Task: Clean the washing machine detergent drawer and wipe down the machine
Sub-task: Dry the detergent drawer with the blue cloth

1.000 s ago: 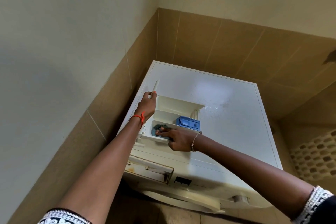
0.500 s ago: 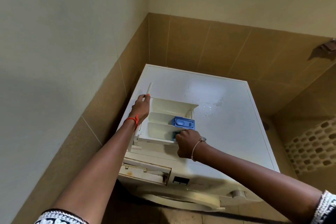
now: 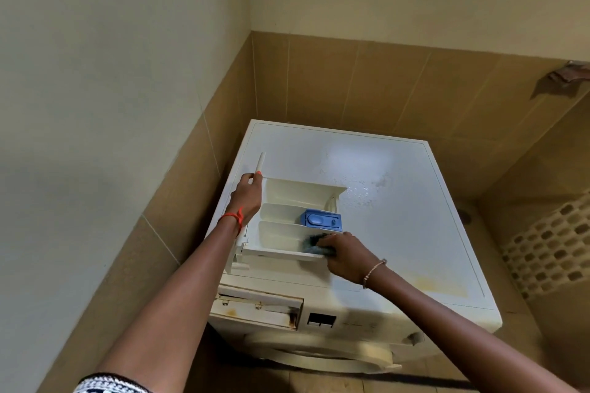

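While the detergent drawer (image 3: 287, 210) lies atop the washing machine (image 3: 399, 201), your left hand (image 3: 247, 198) grasps its front panel to steady it; your right hand (image 3: 346, 257) clutches a cloth (image 3: 314, 244) inside its nearest compartment, scrubbing.

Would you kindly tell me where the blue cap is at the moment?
In the head view, the blue cap sits at the right end of the drawer, which lies on the washing machine, just beyond the right hand.

Tan wall tiles (image 3: 319, 83) below cream paint (image 3: 95, 41) — a mosaic strip (image 3: 549, 249) low at right.
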